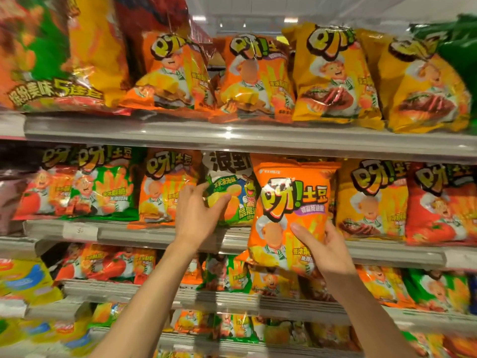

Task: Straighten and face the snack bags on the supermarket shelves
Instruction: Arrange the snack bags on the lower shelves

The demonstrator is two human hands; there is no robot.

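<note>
Her right hand (326,248) grips the orange bag (289,215) clear of the middle shelf's front edge (129,235) while her left hand (198,210), fingers curled, turns the green-and-white bag (232,192) forward.

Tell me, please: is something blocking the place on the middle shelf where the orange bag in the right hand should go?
Possibly. The right hand holds the orange bag out in front of the middle shelf. The white-and-green bag, gripped by the left hand, stands beside it; what lies behind the orange bag is hidden.
</note>
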